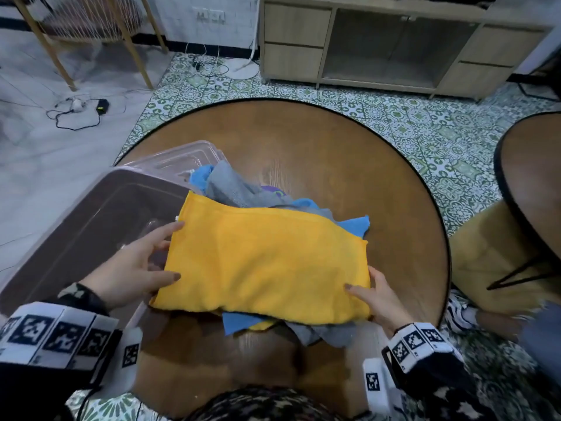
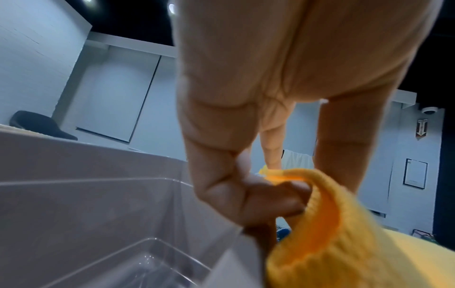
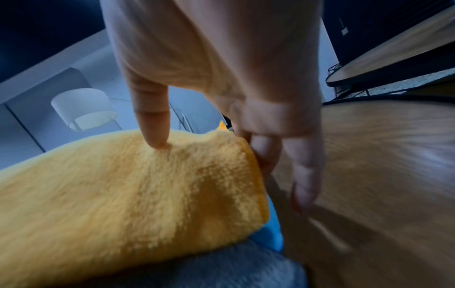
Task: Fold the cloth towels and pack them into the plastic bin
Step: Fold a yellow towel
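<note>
Gripping the folded yellow towel (image 1: 267, 262) by its two short ends, both hands are lifting it above a heap of blue and grey cloths (image 1: 239, 189). The left hand (image 1: 133, 268) is pinching its edge, thumb on top and fingers curled beneath. The right hand (image 1: 376, 296) is doing likewise, thumb pressing the top. Left of the left hand, the plastic bin (image 1: 76, 226) is sitting on the round table (image 1: 349, 165).

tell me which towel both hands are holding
The yellow towel, folded flat on top of the pile; the left hand and right hand grip its ends. The blue and grey towels lie crumpled underneath, untouched.
</note>
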`<move>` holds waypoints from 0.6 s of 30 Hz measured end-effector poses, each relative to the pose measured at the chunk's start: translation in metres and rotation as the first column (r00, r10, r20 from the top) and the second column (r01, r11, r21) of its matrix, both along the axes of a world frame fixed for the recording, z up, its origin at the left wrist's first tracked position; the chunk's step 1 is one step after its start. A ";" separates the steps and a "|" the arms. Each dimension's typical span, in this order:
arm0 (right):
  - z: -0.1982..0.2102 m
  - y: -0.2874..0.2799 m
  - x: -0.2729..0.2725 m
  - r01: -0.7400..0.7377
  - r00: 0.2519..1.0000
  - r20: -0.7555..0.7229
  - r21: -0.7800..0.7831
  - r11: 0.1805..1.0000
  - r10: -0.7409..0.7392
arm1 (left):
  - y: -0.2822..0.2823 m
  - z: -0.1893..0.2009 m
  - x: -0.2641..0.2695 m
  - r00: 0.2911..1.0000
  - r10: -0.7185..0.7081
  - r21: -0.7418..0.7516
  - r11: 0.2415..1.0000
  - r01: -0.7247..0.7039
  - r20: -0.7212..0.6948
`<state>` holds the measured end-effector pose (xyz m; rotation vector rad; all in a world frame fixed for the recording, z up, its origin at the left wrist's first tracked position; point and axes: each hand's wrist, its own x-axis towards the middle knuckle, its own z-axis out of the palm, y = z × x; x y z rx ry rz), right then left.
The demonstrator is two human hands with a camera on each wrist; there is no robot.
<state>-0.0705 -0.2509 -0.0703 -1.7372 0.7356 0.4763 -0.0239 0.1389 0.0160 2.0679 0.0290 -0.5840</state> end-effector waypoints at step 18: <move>0.025 -0.005 -0.021 -0.123 0.967 0.175 -0.322 0.939 0.187 | -0.041 0.019 -0.023 0.983 0.032 -0.101 0.995 -0.014 0.180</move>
